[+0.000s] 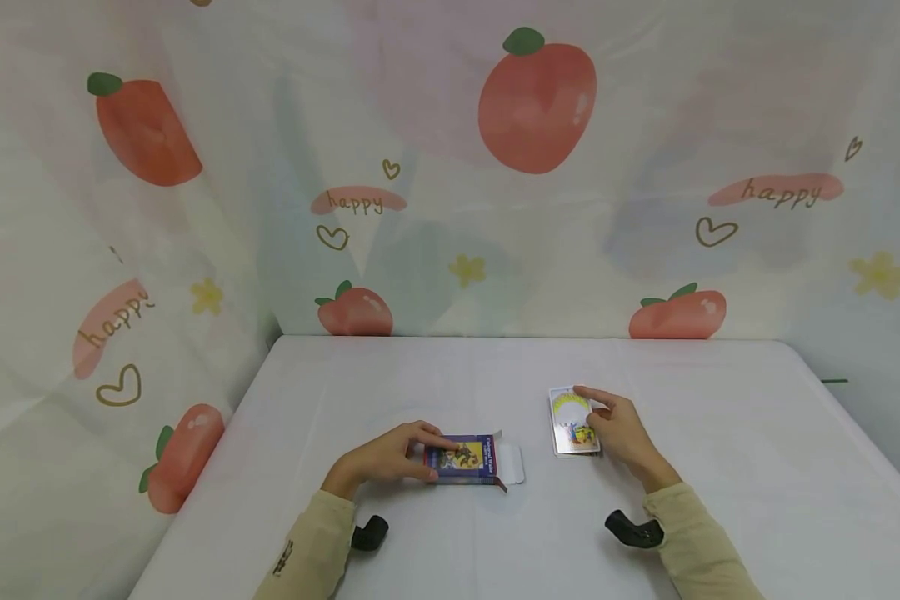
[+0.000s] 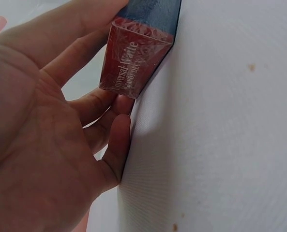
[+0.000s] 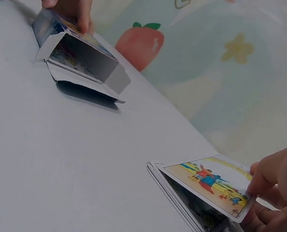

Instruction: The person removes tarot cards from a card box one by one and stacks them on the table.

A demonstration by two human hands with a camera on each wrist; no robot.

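My left hand (image 1: 390, 454) holds a blue tarot card box (image 1: 461, 458) on the table, one finger across its top and the thumb at its near side. The box lies flat, its end flaps spread toward the right. Its red end, printed "Universal Waite Tarot Deck", faces the left palm in the left wrist view. At the right, my right hand (image 1: 621, 429) pinches the edge of a tarot card (image 3: 208, 181) with coloured figures and a yellow arc. That card is tilted up from a small stack of cards (image 3: 174, 200). How many cards the fingers grip is hidden.
A white cloth covers the table (image 1: 307, 375). Behind and to the left hangs a backdrop (image 1: 420, 267) printed with fruit and hearts. Black curved pieces (image 1: 633, 530) stick out beside both sleeves.
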